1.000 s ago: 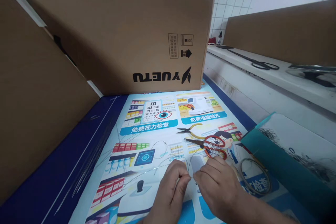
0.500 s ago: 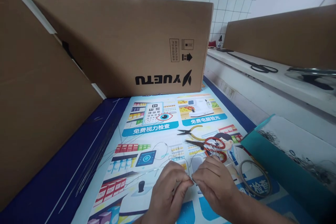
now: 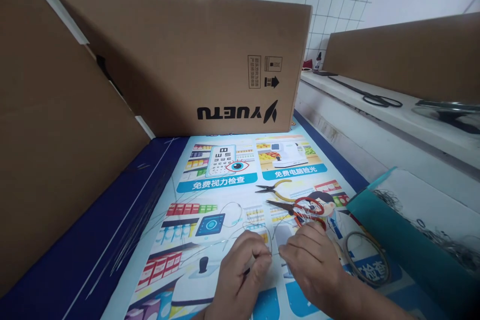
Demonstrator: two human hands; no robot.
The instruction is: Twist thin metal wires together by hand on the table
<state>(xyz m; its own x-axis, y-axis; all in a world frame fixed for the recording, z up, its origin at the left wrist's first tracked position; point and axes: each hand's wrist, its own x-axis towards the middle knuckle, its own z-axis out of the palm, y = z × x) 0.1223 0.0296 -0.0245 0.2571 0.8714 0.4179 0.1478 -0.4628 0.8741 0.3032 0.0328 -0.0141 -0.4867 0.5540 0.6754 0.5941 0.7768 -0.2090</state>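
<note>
My left hand (image 3: 242, 272) and my right hand (image 3: 313, 265) meet low in the middle of the view, fingertips pinched together on a thin metal wire (image 3: 258, 232) that loops up over the printed poster (image 3: 210, 195). Both hands are closed on it. Just beyond my right hand lie red-handled scissors (image 3: 303, 208) and yellow-handled pliers (image 3: 275, 188). A coil of wire (image 3: 366, 258) lies flat to the right of my right hand.
A large cardboard box marked YUETU (image 3: 195, 55) stands at the back and another cardboard panel (image 3: 56, 140) walls the left. Long straight wires (image 3: 142, 205) lie on the blue mat. A teal-edged tray (image 3: 408, 220) holds small rings at right. Black scissors (image 3: 375, 97) rest on the white ledge.
My hands stay pinched on the wire, with the fingertips a little further apart. The view has shifted slightly.
</note>
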